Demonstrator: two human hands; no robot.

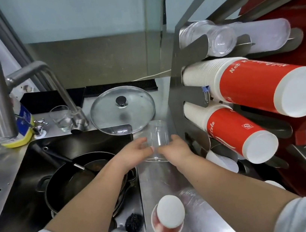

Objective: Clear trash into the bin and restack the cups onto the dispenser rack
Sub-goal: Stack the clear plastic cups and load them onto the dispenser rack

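Here, the steel counter (203, 225) carries a sink (17, 194) at the left, holding a dark frying pan (73, 184). At the right, the dispenser rack (177, 100) holds stacks of red paper cups (258, 89) and clear cups (220, 39). A glass lid (123, 110) lies far behind the hands. Centre, an inverted clear plastic cup (157, 134) stands on the counter; the left hand (136, 150) and right hand (174, 148) curl their fingers around its base. Nearer stands an upturned red cup (169, 216).
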